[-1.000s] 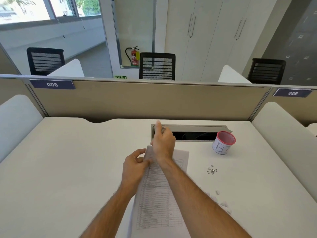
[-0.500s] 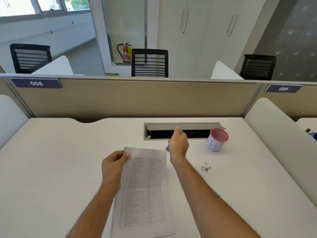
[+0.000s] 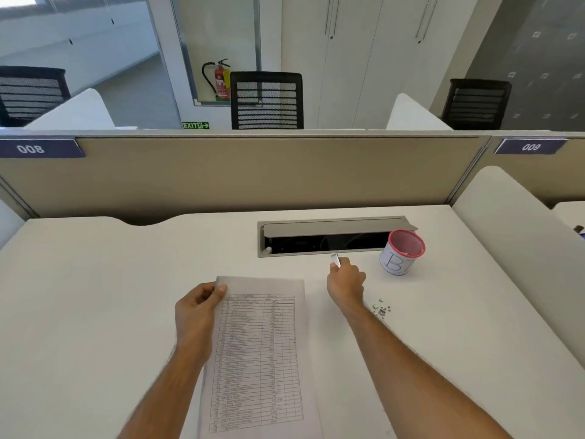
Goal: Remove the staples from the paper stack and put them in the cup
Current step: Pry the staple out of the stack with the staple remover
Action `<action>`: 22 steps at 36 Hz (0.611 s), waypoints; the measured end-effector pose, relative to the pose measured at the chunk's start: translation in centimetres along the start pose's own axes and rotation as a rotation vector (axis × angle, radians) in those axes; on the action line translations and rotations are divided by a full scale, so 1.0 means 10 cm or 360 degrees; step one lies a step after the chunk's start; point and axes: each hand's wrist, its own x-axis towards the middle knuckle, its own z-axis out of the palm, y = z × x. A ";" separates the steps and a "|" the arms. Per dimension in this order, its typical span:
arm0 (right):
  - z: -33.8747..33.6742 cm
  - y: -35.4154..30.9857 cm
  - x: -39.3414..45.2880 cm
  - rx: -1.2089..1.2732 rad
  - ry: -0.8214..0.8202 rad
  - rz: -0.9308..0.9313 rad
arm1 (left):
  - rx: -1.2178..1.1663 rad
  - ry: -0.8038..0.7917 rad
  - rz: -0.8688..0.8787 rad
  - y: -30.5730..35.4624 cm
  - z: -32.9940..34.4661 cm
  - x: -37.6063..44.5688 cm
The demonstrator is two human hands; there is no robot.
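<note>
Landmark: cup (image 3: 402, 252), white with a red rim and a handwritten "B" on its side, upright on the desk (image 3: 110, 296).
Stack: paper stack (image 3: 259, 356), printed table face up, flat on the desk well to the left of the cup and nearer the viewer; top edge turned toward the far side.
Left hand: left hand (image 3: 198, 307) at the stack's top left corner, far left of the cup; thumb on top of the sheets, fingers curled at the edge, pinching the corner.
Right hand: right hand (image 3: 346, 282) just left of the cup and slightly nearer the viewer, apart from the stack; fingers curled round a small silvery tool (image 3: 335, 259) poking out past the fingertips toward the slot, possibly a staple remover, too small to tell for sure.
Staples: staples (image 3: 381, 308), a small loose heap on the desk just in front of the cup, beside the right wrist, outside the cup.
Slot: cable slot (image 3: 326, 237) with raised grey flap, set in the desk just left of and behind the cup, its right end touching or nearly touching the rim in this view.
Divider: beige partition (image 3: 253, 172) behind the cup, across the desk's far edge, with labels "008" and "009".
Beyond: black mesh chair (image 3: 266, 101) and red extinguisher (image 3: 221, 80) far behind the cup, past the partition.
</note>
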 end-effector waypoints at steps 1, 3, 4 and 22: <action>0.01 0.04 0.04 -0.0081 0.0013 -0.0038 | 0.0003 0.0000 -0.0001 -0.01 0.00 0.02; 0.01 0.12 0.11 -0.0215 0.0036 -0.0119 | 0.0021 -0.0006 -0.0001 -0.02 0.00 0.05; 0.02 0.16 0.16 -0.0265 0.0052 -0.0161 | 0.0033 -0.0006 -0.0004 -0.03 0.01 0.08; 0.12 0.49 0.80 -0.0796 0.0240 -0.0694 | 0.0200 -0.0059 0.0097 -0.19 0.14 0.32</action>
